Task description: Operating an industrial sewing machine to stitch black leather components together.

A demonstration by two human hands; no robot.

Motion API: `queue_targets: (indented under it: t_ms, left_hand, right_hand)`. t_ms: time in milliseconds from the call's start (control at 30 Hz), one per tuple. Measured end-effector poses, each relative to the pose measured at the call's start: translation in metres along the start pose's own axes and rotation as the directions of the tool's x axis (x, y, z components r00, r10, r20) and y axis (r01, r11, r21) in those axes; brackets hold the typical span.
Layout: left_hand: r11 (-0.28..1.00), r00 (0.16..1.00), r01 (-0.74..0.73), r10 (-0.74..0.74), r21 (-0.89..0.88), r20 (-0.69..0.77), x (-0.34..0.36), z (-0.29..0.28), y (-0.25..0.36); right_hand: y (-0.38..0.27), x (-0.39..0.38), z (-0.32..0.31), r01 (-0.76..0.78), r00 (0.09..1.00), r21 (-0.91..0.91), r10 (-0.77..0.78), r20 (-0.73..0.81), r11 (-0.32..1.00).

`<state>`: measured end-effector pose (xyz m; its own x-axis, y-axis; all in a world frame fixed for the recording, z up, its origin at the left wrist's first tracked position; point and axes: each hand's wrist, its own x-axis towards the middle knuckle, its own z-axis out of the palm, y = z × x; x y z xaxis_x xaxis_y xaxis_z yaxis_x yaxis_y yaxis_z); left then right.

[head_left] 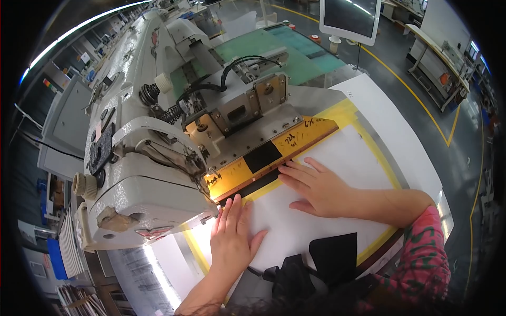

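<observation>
Under the front edge of a yellow clamp plate point(232, 176) on a sewing machine point(153, 184) lies a narrow black fabric strip point(257, 184). My left hand point(230, 234) lies flat beside the needle area, its fingertips at the strip's left end and the thumb spread out. Further right, my right hand point(319, 189) rests palm down with fingers apart, its fingertips on the strip's right part. Neither hand grips anything. A black patch point(262, 157) sits on top of the plate. The needle itself is hidden by the machine head.
White sheeting edged with yellow tape point(379, 152) covers the work surface. Loose black fabric pieces point(334, 255) lie close to me. The metal clamp frame point(247, 118) and its cables stand behind the plate. A screen point(349, 18) is at the back right, beyond a green table point(253, 47).
</observation>
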<state>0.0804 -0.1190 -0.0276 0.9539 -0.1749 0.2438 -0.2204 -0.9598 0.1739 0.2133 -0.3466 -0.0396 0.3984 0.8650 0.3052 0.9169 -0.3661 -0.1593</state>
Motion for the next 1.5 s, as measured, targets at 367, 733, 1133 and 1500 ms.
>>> queue_targets:
  t_ms: [367, 733, 1133, 1500]
  left_hand:
    - [1.000, 1.000, 0.025, -0.025, 0.019, -0.006, 0.003, -0.001, -0.001]
    - [1.000, 1.000, -0.016, 0.017, 0.026, -0.018, 0.003, -0.002, 0.001]
    - [0.995, 0.999, 0.050, -0.048, 0.088, -0.024, -0.004, 0.001, 0.005]
    - [0.998, 0.998, 0.052, -0.052, 0.025, -0.019, 0.001, -0.005, 0.005]
  right_hand:
    - [0.002, 0.003, 0.003, -0.010, 1.000, -0.004, 0.010, 0.025, 1.000]
    - [-0.007, -0.003, -0.003, -0.021, 0.998, -0.071, 0.025, 0.054, 0.997]
    - [-0.010, -0.007, 0.007, -0.027, 1.000, 0.040, 0.027, 0.011, 0.999]
    - [-0.011, -0.002, 0.001, -0.046, 0.998, -0.039, 0.048, 0.044, 0.998]
